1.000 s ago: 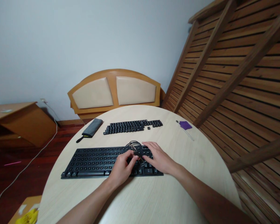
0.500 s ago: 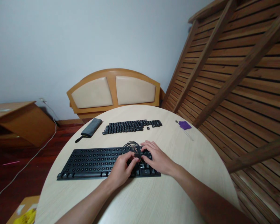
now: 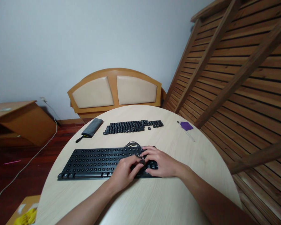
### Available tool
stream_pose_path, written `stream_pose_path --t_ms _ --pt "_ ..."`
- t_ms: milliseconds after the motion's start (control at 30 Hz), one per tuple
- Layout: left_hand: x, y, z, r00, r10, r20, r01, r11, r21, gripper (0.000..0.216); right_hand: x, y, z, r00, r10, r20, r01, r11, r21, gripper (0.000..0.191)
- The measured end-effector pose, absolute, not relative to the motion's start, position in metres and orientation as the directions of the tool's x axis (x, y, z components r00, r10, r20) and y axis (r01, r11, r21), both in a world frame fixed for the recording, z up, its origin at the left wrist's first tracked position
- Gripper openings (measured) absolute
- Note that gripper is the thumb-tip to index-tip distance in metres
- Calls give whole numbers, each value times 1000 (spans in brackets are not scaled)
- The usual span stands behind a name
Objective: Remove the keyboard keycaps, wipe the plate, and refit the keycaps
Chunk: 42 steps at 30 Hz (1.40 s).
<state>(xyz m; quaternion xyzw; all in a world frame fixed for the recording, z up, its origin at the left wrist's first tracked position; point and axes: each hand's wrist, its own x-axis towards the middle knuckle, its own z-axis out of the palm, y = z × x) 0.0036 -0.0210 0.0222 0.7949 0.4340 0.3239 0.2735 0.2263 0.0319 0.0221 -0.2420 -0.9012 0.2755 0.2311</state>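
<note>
keyboard (image 3: 93, 161) beneath | left hand (image 3: 124, 172) pinching dark piece (image 3: 142, 162) | right hand (image 3: 163, 163) arched palm-down

A keyboard (image 3: 91, 163) lies on a table (image 3: 196, 156), rows of keycaps (image 3: 124, 127) behind it on the far side, between a pouch (image 3: 93, 127) at left and a cloth (image 3: 186, 126) at right, with a headboard (image 3: 114, 87) beyond the far edge.

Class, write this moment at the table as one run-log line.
left hand: pinches small dark object | right hand: over right end of partly bare keyboard, fingers spread | loose keys: laid in rows beyond keyboard
</note>
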Motion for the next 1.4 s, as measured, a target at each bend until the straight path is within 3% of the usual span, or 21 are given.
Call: stream_pose_path --t_ms 167,367,767,1133,1400 --pt "3 -23 23 462 842 277 543 -516 663 22 225 31 22 -767 562 310 307 745 -592 19" --pt "3 -18 15 332 907 259 522 -406 750 22 222 30 21 -755 584 298 333 733 -593 16" --pt "3 -10 10 285 943 172 384 -277 881 23 217 29 16 -706 642 300 353 686 -637 8" --pt "5 -13 9 266 946 185 334 -271 903 23 214 30 14 -688 651 319 347 682 -643 12" --pt "5 -7 6 208 969 136 132 -166 977 30 211 30 13 -610 718 334 359 627 -691 12"
